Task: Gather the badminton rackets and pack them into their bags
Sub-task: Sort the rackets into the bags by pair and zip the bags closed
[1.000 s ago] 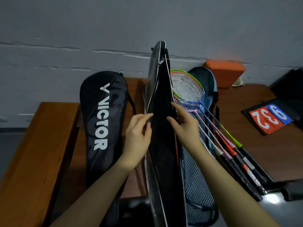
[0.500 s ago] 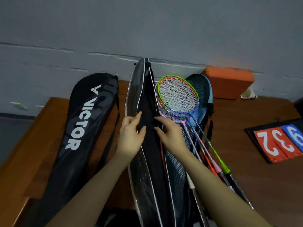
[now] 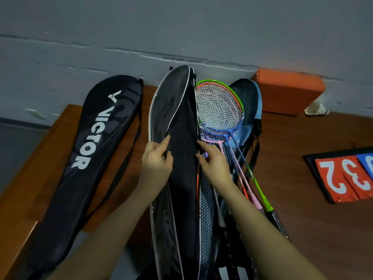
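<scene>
Close head view, forward and down

- Left hand (image 3: 156, 161) pinches the open black racket bag's (image 3: 181, 122) left edge.
- Right hand (image 3: 214, 164) grips its right edge.
- Rackets (image 3: 219, 110) lie beside it on a blue mesh bag (image 3: 251, 98).

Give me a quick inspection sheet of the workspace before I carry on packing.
Surface: brown wooden table against a grey wall.
Job's things: black bag held open; rackets lying on mesh bag; VICTOR bag to the left.
Clutter: orange block, shuttlecock, scoreboard.
Grippers: left hand and right hand each pinch one edge of the black bag's opening.
Cables: nothing seen.
Surroundings: grey floor at left.
</scene>
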